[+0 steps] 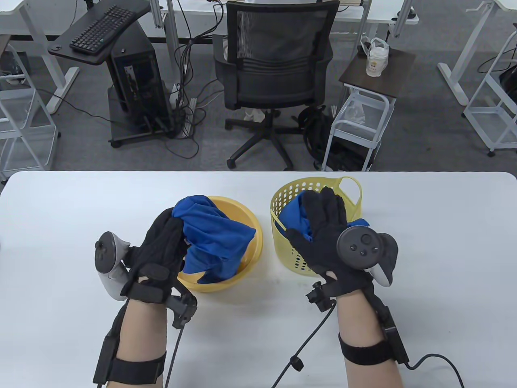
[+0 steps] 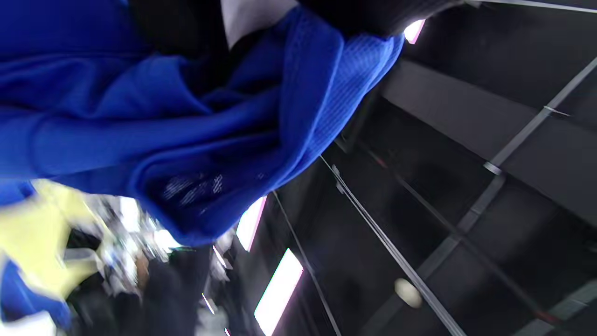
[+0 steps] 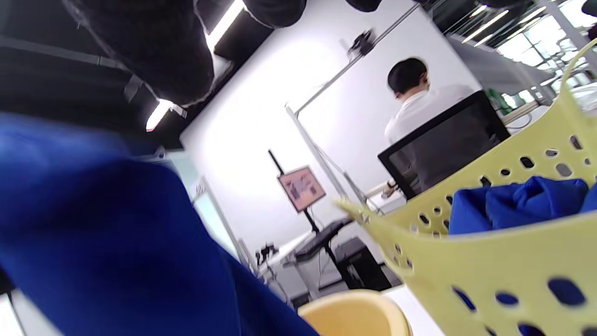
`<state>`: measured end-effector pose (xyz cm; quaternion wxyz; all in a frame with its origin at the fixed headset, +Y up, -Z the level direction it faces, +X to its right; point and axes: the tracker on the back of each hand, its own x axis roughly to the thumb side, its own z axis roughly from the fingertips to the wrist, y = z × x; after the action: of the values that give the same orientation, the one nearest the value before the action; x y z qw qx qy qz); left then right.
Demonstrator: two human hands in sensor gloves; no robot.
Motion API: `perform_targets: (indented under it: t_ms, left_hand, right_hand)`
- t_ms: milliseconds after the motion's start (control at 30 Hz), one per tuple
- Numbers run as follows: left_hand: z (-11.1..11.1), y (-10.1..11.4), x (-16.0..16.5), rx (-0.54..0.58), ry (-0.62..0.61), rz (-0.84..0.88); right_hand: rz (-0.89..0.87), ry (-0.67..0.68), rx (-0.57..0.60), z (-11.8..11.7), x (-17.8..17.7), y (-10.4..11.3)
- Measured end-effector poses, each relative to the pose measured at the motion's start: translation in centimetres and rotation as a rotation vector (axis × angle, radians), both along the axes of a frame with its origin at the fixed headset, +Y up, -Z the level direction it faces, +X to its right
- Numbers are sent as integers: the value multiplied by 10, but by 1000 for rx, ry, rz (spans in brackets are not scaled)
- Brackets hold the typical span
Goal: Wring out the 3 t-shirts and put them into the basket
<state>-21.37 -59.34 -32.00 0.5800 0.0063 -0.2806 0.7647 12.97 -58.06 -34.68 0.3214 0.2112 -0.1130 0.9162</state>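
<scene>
Just above the yellow basin (image 1: 246, 262) on the white surface (image 1: 60, 226), the left hand (image 1: 159, 252) has its fingers curled into a bunched blue t-shirt (image 1: 214, 236), holding it in a closed grip so the cloth hangs partly down into the basin. The left wrist view shows the same blue cloth (image 2: 186, 140) close up, folded and draped across most of the frame, with a blurred patch of yellow below it. To the right, just beside the basin, stands the yellow perforated basket (image 1: 284, 194) with a loop handle at its far side. Blue t-shirt cloth (image 1: 293, 216) already lies inside it. The right hand (image 1: 327, 234) is over the basket with its fingers stretched out and spread, palm down, resting on or just above that cloth; whether it actually touches cannot be told. In the right wrist view the basket wall (image 3: 489, 261) fills the lower right with blue cloth (image 3: 513, 205) showing over its rim, and a blurred blue mass sits at lower left. Beyond the surface an office chair (image 1: 278, 68) stands on the floor.
</scene>
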Motion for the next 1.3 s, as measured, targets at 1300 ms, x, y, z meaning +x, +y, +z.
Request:
perform_targets:
  t_ms: [1300]
  left_hand:
    - [-7, -21, -23, -106, 377, -193]
  right_hand:
    - [-1091, 120, -387, -1, 56, -4]
